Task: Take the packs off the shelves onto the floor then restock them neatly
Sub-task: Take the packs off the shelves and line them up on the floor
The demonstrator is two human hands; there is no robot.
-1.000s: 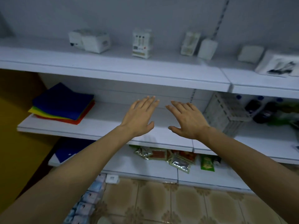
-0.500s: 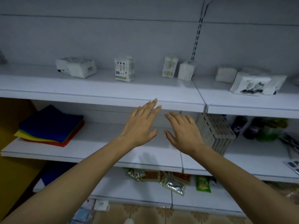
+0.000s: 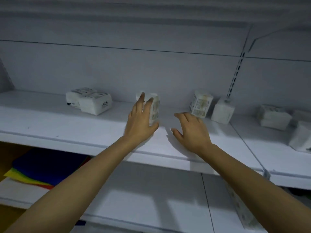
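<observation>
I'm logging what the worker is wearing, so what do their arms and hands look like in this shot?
The left forearm and right forearm are bare, with no sleeves in view. The left hand and right hand wear no gloves; no watch, bracelet or ring is visible.

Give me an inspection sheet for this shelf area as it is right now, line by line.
Surface: white upper shelf.
Job's things: upright pack mid-shelf; lying packs to its left; more packs to its right.
Clutter: coloured cloths, folded, on the shelf below.
Hands: left hand has straight fingers at the upright pack's front; right hand is spread over the shelf, holding nothing.
Cables: nothing seen.
Surroundings: grey back panel; slotted upright.
</observation>
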